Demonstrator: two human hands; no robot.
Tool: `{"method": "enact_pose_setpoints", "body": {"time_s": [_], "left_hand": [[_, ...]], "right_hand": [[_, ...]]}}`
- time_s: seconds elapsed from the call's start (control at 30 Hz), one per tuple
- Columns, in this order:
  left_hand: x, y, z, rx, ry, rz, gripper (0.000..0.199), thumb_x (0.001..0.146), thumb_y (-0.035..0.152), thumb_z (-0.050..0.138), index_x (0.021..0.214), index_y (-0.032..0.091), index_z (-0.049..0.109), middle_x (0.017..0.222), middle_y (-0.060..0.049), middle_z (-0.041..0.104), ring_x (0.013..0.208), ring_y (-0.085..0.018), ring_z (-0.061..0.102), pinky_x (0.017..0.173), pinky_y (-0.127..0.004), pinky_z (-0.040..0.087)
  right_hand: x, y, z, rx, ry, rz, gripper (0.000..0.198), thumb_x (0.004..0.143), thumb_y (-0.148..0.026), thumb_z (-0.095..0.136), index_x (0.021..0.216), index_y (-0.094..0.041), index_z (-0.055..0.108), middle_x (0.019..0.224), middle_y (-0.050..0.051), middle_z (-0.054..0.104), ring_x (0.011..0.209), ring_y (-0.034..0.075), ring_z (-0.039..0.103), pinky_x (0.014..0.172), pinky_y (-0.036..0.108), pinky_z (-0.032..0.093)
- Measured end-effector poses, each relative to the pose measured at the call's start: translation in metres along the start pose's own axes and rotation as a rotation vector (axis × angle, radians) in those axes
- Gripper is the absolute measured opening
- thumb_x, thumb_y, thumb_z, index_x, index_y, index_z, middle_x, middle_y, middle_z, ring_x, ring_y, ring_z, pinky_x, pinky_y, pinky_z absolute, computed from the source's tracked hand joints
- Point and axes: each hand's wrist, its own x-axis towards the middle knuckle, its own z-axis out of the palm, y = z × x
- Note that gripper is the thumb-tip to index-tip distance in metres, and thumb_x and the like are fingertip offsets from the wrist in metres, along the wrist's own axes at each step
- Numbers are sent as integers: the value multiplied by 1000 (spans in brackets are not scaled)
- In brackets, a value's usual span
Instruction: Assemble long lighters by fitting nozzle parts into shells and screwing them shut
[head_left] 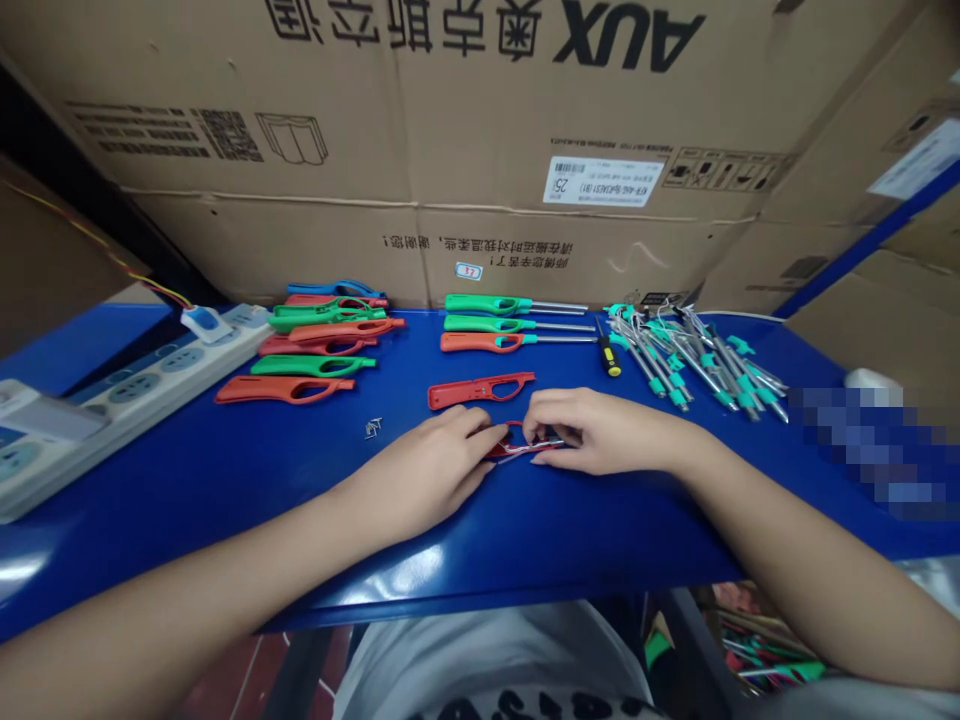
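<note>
My left hand [457, 450] and my right hand [574, 430] meet over a red lighter half-shell [512, 449] at the middle of the blue table. My left fingers close on its left end, hiding most of it. At the other end, the right fingers pinch the shell together with a metal rod and thin white wire, partly covered by the fingers. Just behind my hands lies another red half-shell [481, 391], inner side up. A few small screws [373, 428] are scattered left of my left hand.
Red, green and blue lighter shells [315, 340] lie at the back left. Three lighters with metal rods [517, 325] lie at the back. A yellow-black screwdriver [609, 355] is beside a pile of rod assemblies [697, 360]. A white power strip [142, 390] runs along the left; a cardboard box [360, 230] stands behind.
</note>
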Motion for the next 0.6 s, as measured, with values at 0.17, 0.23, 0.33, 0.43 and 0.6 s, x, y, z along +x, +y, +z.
{"method": "enact_pose_setpoints", "body": {"time_s": [0.17, 0.23, 0.33, 0.43, 0.6], "left_hand": [[3, -1, 3, -71, -7, 63, 30, 103, 19, 46, 126, 19, 65, 115, -10, 61, 110, -24, 59, 99, -42, 52], [3, -3, 3, -91, 6, 71, 28, 103, 19, 45, 122, 19, 67, 113, -10, 61, 109, -24, 58, 98, -41, 51], [3, -4, 3, -109, 12, 73, 28, 103, 20, 45, 120, 19, 68, 111, -10, 61, 108, -24, 58, 98, -42, 51], [3, -5, 3, -124, 10, 58, 27, 103, 19, 46, 120, 19, 67, 112, -10, 61, 108, -25, 58, 97, -42, 52], [3, -7, 2, -119, 22, 27, 29, 100, 16, 48, 123, 21, 65, 114, -9, 60, 110, -24, 58, 99, -42, 51]], "right_hand": [[3, -5, 9, -92, -7, -31, 9, 94, -19, 60, 102, -20, 64, 103, 4, 61, 86, 15, 59, 72, 25, 44], [5, -5, 12, -105, -14, -44, 9, 95, -19, 59, 102, -20, 64, 103, 4, 61, 85, 15, 60, 72, 26, 44], [6, -5, 14, -93, -1, -69, 8, 96, -19, 57, 101, -20, 64, 103, 4, 62, 86, 15, 60, 74, 26, 45], [6, -3, 11, 17, 42, -72, 6, 96, -17, 57, 96, -18, 63, 99, 4, 64, 86, 15, 60, 75, 26, 46], [4, 11, 8, 410, 73, 119, 16, 97, -34, 58, 94, -19, 54, 72, -2, 60, 57, 10, 56, 53, 22, 45]]}}
